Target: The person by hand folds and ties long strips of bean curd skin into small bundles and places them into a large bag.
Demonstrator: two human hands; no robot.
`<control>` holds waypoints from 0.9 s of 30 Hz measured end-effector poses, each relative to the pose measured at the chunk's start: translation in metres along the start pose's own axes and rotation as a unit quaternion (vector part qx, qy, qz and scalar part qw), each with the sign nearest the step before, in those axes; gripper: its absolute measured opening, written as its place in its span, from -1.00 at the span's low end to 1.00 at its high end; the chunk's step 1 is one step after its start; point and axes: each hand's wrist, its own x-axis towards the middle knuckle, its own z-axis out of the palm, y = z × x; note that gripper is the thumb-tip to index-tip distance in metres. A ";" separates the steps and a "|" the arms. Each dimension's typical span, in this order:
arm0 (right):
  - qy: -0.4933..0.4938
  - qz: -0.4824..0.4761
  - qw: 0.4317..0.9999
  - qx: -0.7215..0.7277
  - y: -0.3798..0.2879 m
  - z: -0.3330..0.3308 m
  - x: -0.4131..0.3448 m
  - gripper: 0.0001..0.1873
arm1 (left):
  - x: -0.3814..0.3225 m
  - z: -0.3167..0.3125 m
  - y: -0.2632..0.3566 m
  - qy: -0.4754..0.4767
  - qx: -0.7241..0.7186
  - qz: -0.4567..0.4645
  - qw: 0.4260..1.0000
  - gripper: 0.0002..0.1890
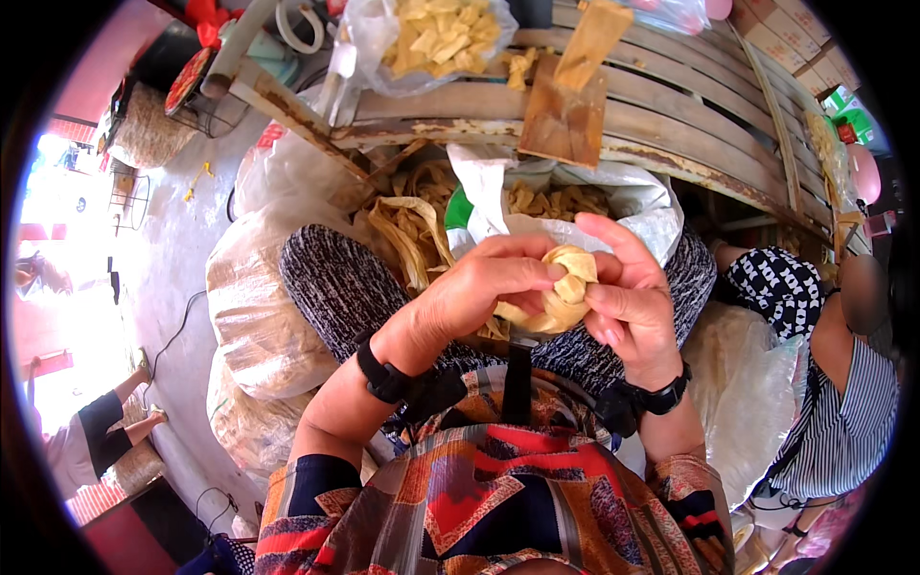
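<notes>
Between my hands is a pale yellow strip (566, 314), flat and flexible, wound into a knotted loop; its material is hard to tell. My left hand (496, 277) pinches the loop from the left, its thumb on the central knot. From the right, my right hand (632, 291) grips it between thumb and fingers, with the index finger raised. Loose yellow strips (410, 237) hang beyond my left knee. Past my hands a white woven sack (640, 208) stands open, with short folded yellow pieces (553, 200) inside.
A slatted bench (445, 104) with a rusty edge runs across the front. On it are a wooden board (564, 118) and a clear bag of yellow pieces (445, 39). Full plastic sacks (266, 295) crowd my left. At right sits another person (837, 417) beside a plastic sack (740, 388).
</notes>
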 end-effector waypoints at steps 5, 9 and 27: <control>0.057 -0.057 0.970 -0.229 -0.002 0.016 -0.003 -0.56 | -0.004 0.006 0.005 -0.098 0.040 -0.005 0.994 -0.68; 0.085 -0.052 0.948 -0.301 -0.012 0.000 -0.008 -0.83 | -0.008 0.005 0.008 -0.002 0.194 0.014 0.981 -0.67; -0.032 0.155 0.945 -0.284 -0.043 0.003 0.017 -0.51 | -0.016 -0.007 0.033 0.011 0.532 0.344 0.774 -0.76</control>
